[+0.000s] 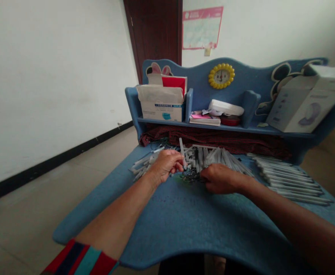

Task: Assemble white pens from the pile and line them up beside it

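Observation:
My left hand [169,164] is closed in a pinch around a translucent pen barrel [181,149], which stands nearly upright with a dark lower end. To its right my right hand [217,177] has its fingers curled down at a heap of small dark pen parts [192,175]. Whatever those fingers hold is hidden. Behind both hands spreads a pile of clear pen barrels [223,156], and more whitish barrels [141,166] lie left of my left hand. Several pens [292,177] with dark ends are lined up in a row at the right.
The blue desk [179,221] has a back shelf holding a mask box [161,109], papers [204,120] and a large white box [296,103]. A dark red checked cloth [213,138] lies beneath the shelf. A yellow flower-shaped clock [221,76] is on the backboard.

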Demonstrator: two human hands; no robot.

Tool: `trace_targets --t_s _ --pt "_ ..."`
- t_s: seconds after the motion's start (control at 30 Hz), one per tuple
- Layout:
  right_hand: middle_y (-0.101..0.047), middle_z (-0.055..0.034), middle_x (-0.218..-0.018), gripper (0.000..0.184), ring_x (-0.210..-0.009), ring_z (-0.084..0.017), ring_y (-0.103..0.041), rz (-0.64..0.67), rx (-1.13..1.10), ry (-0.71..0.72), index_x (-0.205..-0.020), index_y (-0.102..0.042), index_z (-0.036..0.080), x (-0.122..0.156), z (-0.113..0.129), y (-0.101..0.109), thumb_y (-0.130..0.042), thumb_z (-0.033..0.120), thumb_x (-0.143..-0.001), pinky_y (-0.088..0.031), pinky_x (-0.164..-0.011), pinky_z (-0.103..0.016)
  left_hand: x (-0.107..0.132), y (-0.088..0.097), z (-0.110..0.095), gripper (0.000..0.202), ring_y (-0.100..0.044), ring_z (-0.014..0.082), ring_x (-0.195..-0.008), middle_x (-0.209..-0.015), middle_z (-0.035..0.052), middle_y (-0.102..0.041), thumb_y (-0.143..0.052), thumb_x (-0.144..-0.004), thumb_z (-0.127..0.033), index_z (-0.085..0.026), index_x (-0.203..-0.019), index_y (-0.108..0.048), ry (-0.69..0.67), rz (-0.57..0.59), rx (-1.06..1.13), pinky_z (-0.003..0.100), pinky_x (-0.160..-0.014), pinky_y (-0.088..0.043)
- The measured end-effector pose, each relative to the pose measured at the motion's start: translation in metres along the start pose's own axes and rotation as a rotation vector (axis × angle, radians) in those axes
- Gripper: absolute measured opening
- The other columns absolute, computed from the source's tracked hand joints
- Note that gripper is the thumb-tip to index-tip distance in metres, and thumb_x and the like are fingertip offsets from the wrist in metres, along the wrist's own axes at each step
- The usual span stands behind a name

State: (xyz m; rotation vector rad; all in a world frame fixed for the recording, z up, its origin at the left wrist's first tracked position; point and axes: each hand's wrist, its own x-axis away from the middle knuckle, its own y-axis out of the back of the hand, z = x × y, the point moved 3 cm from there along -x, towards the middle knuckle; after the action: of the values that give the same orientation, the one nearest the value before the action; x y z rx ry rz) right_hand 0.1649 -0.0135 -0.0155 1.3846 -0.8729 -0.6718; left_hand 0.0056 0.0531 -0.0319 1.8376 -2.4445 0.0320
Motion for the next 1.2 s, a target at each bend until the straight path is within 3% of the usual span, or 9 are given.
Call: trace_targets --t_s 0.13,0.27,0.37,0.53,0.7,0.87,1.03,1.2 --pt "-0.064 -0.0028 -0.064 0.019 -0.058 -0.012 -0.055 -0.142 -0.312 -0.073 -0.071 -0.066 0.014 -0.005 -0.009 0.004 -0.048 0.012 -0.066 -0.034 -0.050 -0.019 -0.002 -0.002 0.004 0.009 -0.050 0.0053 -0.032 -0.057 0.0032 -0.064 -0.057 -0.071 -0.017 -0.012 -0.065 -0.054 -0.020 -0.050 0.003 0.015 -0.029 -0.019" --pt "-0.054 0.0022 -0.050 0.017 -0.047 -0.009 -0.051 -0.059 -0.583 -0.143 -0.066 -0.062 0.014 -0.014 -0.013 -0.003 -0.046 0.010 -0.064 -0.030 -0.043 -0.017 0.000 -0.004 0.004 0.009 -0.049 0.0049 -0.033 -0.059 0.0026 -0.064 -0.057 -0.072 -0.019 -0.012 -0.067 -0.055 -0.057 -0.114 0.019 0.015 -0.029 -0.019" --pt "-0.052 0.0032 -0.047 0.017 -0.043 -0.009 -0.049 -0.020 -0.639 -0.164 -0.067 -0.061 0.014 -0.018 -0.013 -0.006 -0.044 0.010 -0.064 -0.029 -0.041 -0.017 0.002 -0.005 0.003 0.009 -0.049 0.0052 -0.034 -0.061 0.0025 -0.064 -0.056 -0.073 -0.020 -0.012 -0.069 -0.055 -0.075 -0.120 0.017 0.016 -0.030 -0.020" --pt "-0.058 0.0004 -0.059 0.012 -0.055 -0.009 -0.050 -0.306 -0.379 -0.135 -0.065 -0.060 0.016 -0.012 -0.014 0.011 -0.049 0.014 -0.067 -0.029 -0.048 -0.019 0.004 -0.006 -0.004 0.003 -0.048 0.0058 -0.033 -0.051 -0.0029 -0.059 -0.053 -0.069 -0.011 -0.013 -0.067 -0.054 -0.202 -0.073 -0.191 0.016 -0.034 -0.029" --pt "-0.064 -0.0054 -0.063 0.021 -0.053 -0.014 -0.054 -0.459 0.098 -0.241 -0.085 -0.062 0.017 0.005 -0.024 0.037 -0.042 0.022 -0.080 -0.023 -0.050 -0.025 0.011 -0.008 -0.014 0.004 -0.042 0.0044 -0.032 -0.052 -0.0023 -0.060 -0.054 -0.070 -0.014 -0.013 -0.069 -0.058 -0.238 0.030 -0.228 0.017 -0.034 -0.029" --pt "-0.064 -0.0119 -0.060 0.026 -0.052 -0.019 -0.057 -0.444 0.403 -0.274 -0.090 -0.059 0.013 0.013 -0.051 0.048 -0.034 0.018 -0.085 -0.017 -0.048 -0.027 0.016 -0.010 -0.019 0.007 -0.039 0.0030 -0.032 -0.055 -0.0004 -0.063 -0.058 -0.069 -0.018 -0.012 -0.072 -0.061 -0.216 0.128 -0.164 0.017 -0.035 -0.025" --pt "-0.063 -0.0121 -0.060 0.021 -0.051 -0.017 -0.055 -0.409 0.444 -0.213 -0.087 -0.057 0.011 0.018 -0.069 0.047 -0.036 0.011 -0.083 -0.018 -0.049 -0.027 0.018 -0.012 -0.018 0.010 -0.038 0.0028 -0.033 -0.055 0.0004 -0.063 -0.060 -0.068 -0.021 -0.012 -0.074 -0.061 -0.195 0.182 -0.150 0.017 -0.036 -0.024" --pt "-0.064 -0.0091 -0.064 0.019 -0.052 -0.015 -0.054 -0.365 0.479 -0.138 -0.086 -0.054 0.012 0.023 -0.066 0.049 -0.035 0.007 -0.084 -0.015 -0.049 -0.027 0.019 -0.013 -0.018 0.011 -0.037 0.0025 -0.033 -0.055 0.0010 -0.064 -0.061 -0.068 -0.021 -0.012 -0.075 -0.062 -0.192 0.212 -0.154 0.017 -0.036 -0.023"
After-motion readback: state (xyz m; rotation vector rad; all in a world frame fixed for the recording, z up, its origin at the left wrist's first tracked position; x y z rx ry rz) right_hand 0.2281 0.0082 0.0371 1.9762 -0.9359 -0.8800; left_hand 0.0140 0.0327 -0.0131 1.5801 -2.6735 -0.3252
